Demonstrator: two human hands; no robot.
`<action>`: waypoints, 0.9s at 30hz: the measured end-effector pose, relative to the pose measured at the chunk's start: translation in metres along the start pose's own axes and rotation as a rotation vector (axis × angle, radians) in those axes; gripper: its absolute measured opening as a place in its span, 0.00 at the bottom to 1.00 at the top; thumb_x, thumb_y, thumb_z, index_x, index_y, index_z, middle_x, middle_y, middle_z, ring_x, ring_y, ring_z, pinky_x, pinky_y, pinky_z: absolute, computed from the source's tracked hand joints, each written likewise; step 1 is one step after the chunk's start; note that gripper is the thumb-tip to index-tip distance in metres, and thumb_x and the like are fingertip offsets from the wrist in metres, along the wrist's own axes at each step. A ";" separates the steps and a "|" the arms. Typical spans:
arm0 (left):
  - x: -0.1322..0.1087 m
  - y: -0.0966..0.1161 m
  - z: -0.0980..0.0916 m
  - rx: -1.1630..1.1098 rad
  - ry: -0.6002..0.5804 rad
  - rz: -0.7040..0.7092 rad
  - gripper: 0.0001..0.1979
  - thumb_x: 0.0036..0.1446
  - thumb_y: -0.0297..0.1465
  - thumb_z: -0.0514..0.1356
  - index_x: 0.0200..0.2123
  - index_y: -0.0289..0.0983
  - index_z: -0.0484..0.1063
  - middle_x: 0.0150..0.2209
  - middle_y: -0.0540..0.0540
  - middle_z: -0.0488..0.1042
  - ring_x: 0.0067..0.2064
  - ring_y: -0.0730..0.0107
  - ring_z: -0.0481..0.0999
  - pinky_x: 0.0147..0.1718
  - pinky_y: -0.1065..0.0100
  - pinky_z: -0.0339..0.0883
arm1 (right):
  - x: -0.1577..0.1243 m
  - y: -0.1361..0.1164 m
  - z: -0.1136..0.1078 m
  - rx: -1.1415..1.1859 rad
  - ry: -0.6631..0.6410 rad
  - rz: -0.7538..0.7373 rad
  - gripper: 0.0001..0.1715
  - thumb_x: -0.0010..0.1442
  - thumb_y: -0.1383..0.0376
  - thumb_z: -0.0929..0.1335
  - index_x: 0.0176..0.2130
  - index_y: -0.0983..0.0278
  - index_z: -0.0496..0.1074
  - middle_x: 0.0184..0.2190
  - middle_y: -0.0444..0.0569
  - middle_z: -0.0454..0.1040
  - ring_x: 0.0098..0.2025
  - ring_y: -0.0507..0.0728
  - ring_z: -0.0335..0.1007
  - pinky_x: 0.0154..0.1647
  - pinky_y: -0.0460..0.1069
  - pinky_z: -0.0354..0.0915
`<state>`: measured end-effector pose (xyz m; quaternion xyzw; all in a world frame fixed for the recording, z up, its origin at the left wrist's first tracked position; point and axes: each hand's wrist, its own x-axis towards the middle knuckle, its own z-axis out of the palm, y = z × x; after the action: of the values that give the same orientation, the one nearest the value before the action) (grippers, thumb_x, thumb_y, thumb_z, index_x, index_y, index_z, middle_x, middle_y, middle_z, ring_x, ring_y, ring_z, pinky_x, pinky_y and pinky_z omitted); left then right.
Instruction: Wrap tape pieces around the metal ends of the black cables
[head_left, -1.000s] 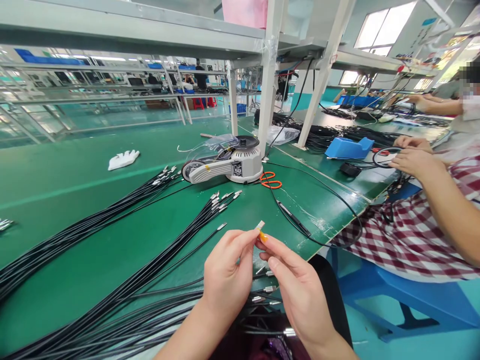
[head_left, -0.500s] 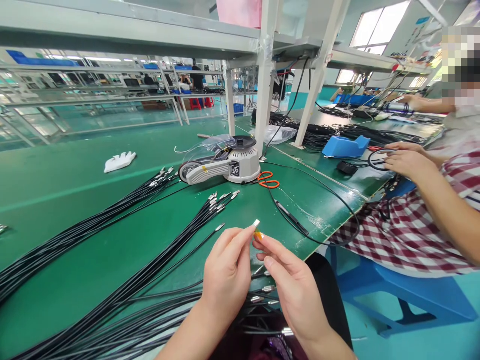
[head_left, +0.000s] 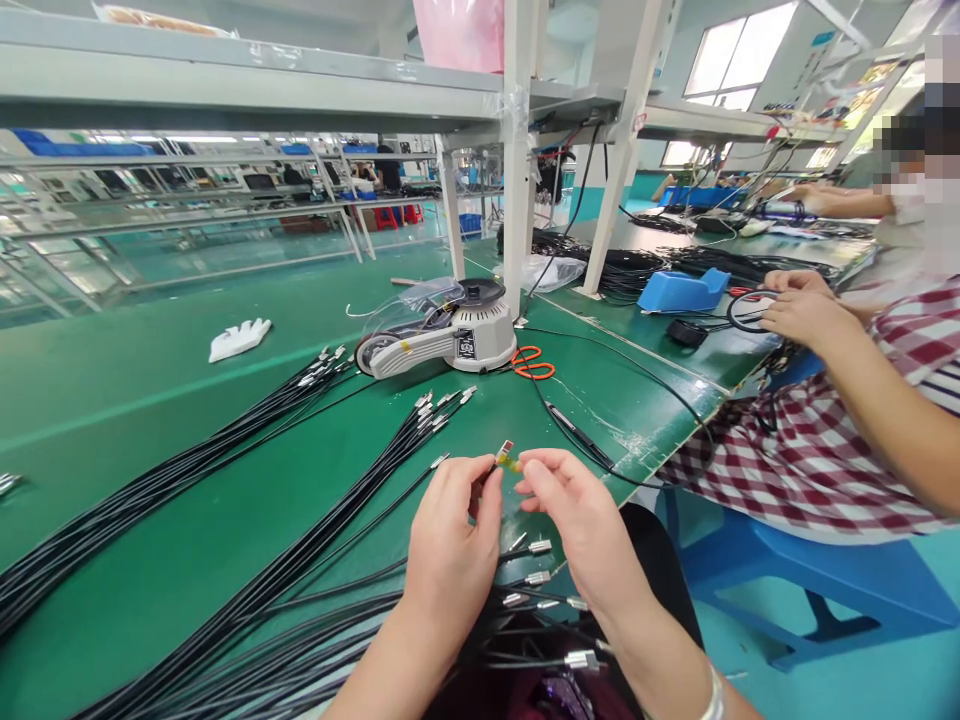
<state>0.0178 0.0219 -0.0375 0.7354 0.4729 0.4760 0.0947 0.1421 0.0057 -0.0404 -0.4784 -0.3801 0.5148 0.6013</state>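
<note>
My left hand (head_left: pixel 455 530) is closed on a black cable near its end, and a metal cable connector (head_left: pixel 505 450) sticks up past the fingertips. A short strip of yellowish tape (head_left: pixel 513 463) runs from the connector to my right hand (head_left: pixel 574 510), whose thumb and forefinger pinch its free end. Beneath both hands, several black cables with metal plugs (head_left: pixel 536 578) lie across the table edge and my lap. Left of my hands rest a bundle of black cables (head_left: pixel 330 500) and, farther left, a second bundle (head_left: pixel 187 460), their metal ends pointing away from me.
A round tape dispenser (head_left: pixel 484 335) stands ahead, with orange-handled scissors (head_left: pixel 532 363) beside it. A utility knife (head_left: pixel 577 435) and a loose cable lie to the right. A white glove (head_left: pixel 238 340) is at left. A co-worker's hands (head_left: pixel 802 310) hold a cable loop near a blue dispenser (head_left: pixel 682 290).
My right hand has drawn a little away from the connector, and the yellowish tape now spans the gap. The connector has turned slightly in my left hand. The view has shifted a little.
</note>
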 end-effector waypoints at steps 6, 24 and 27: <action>-0.001 0.000 -0.001 -0.009 -0.033 -0.048 0.05 0.58 0.30 0.57 0.38 0.38 0.71 0.32 0.49 0.73 0.30 0.73 0.72 0.29 0.71 0.67 | 0.010 0.001 0.006 -0.062 -0.017 -0.006 0.13 0.52 0.57 0.71 0.30 0.64 0.72 0.28 0.45 0.73 0.31 0.52 0.67 0.37 0.48 0.65; 0.004 0.006 -0.009 -0.141 -0.214 -0.314 0.12 0.61 0.37 0.52 0.31 0.38 0.70 0.25 0.51 0.70 0.29 0.72 0.70 0.30 0.70 0.63 | 0.010 -0.002 0.004 -0.111 -0.031 -0.061 0.10 0.53 0.59 0.70 0.31 0.65 0.73 0.29 0.46 0.76 0.32 0.53 0.70 0.36 0.47 0.66; 0.006 0.008 -0.010 -0.268 -0.236 -0.440 0.13 0.60 0.40 0.53 0.32 0.37 0.70 0.21 0.53 0.67 0.24 0.73 0.67 0.25 0.71 0.62 | 0.010 -0.004 0.006 -0.099 -0.034 -0.062 0.10 0.53 0.60 0.70 0.31 0.65 0.73 0.28 0.45 0.76 0.31 0.52 0.70 0.36 0.47 0.67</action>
<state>0.0151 0.0193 -0.0236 0.6465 0.5397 0.4132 0.3463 0.1395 0.0170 -0.0353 -0.4867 -0.4298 0.4846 0.5862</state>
